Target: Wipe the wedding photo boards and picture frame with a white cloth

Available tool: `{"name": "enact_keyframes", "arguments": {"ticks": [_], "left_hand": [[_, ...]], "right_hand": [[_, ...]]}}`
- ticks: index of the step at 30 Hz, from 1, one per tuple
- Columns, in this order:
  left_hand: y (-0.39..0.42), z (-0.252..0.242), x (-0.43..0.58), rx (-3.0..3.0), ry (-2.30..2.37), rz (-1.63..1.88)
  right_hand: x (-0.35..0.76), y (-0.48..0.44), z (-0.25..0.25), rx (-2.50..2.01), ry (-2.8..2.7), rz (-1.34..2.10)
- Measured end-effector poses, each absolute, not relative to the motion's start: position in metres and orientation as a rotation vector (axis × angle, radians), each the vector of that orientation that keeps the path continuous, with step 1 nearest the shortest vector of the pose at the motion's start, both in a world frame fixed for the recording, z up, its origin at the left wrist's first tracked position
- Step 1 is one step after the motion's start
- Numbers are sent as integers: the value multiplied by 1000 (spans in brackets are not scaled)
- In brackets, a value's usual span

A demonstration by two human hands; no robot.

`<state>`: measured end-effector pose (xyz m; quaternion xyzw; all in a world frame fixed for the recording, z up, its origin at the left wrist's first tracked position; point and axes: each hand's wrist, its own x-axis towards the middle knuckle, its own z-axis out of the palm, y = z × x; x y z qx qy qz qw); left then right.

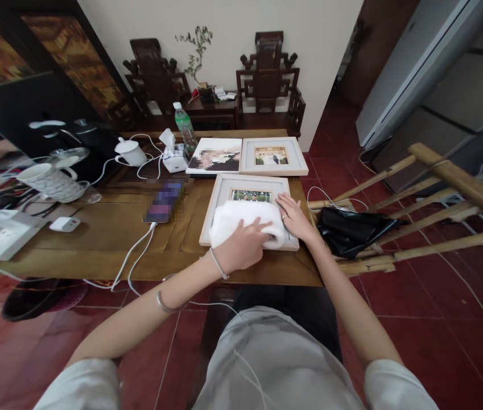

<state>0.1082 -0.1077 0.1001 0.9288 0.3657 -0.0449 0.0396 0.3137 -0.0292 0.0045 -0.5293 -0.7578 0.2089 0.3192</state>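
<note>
A folded white cloth (228, 221) lies over the lower part of a picture frame (214, 209) with a pale wooden edge. My left hand (247, 242) is on top of the cloth, its fingers bent over it and gripping it. Above the cloth shows part of the framed photo (251, 195); the rest is covered. My right hand (293, 216) rests flat with fingers stretched out on the frame's right side, beside the cloth, holding nothing.
Behind lie a second frame (300, 162) and a photo panel (215, 155). Leftward are a phone (164, 202) on its cable, a tissue box (176, 159), a bottle (185, 125), cups and a power strip (8, 233). A bamboo chair (463, 176) holding a black bag (347, 230) stands right.
</note>
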Motion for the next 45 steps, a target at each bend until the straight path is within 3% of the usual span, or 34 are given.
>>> {"name": "enact_keyframes", "arguments": {"ticks": [5,9,14,32,45], "left_hand": [[-40,92,105,2800,1361,-14],[15,98,131,2868,1243,149],[39,102,170,2906,1180,8],[12,86,41,2901,1523,-134],[-91,81,28,2791,1421,-79]], "right_hand": [[320,-26,-3,-1286,-2060,484],[323,-23,-7,-1210,-2100,429],[324,-20,-8,-1180,-2106,425],[321,-22,1,-1217,-2078,457],[313,-35,18,-1228,-1901,519]]}}
